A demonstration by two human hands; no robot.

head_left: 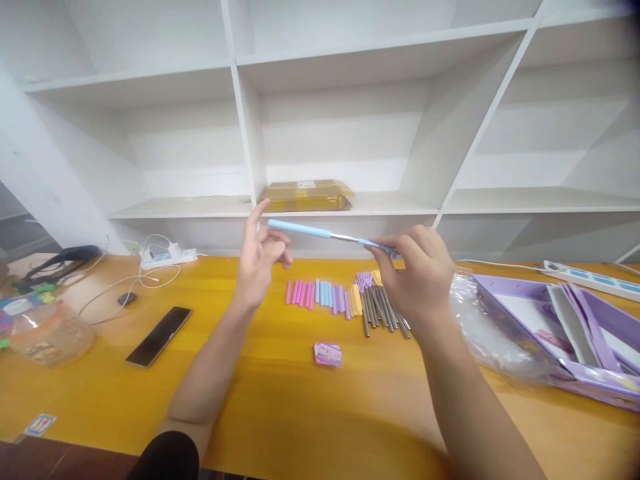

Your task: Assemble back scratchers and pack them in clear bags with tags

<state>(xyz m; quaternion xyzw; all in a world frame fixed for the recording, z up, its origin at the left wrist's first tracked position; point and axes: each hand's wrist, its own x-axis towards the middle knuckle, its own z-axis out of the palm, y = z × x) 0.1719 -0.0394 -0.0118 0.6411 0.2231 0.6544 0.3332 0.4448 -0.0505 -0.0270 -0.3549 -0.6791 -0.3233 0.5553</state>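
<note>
My right hand pinches one end of a light blue back scratcher with a bare metal shaft in its middle. Its head end is hidden by my fingers, and the long blue handle points left, held almost level above the table. My left hand is open beside the free handle end, index finger raised and the others loosely bent; I see nothing in it. Below lie metal rods with purple and yellow claw-shaped heads, partly behind my right hand. Short pink tubes, blue tubes, purple tubes and yellow tubes lie in a row.
A small stack of purple cards lies in front. To the right are clear plastic wrap and a purple box. Leftward lie a phone, cables, a power strip and a plastic jar. A taped carton rests on the shelf.
</note>
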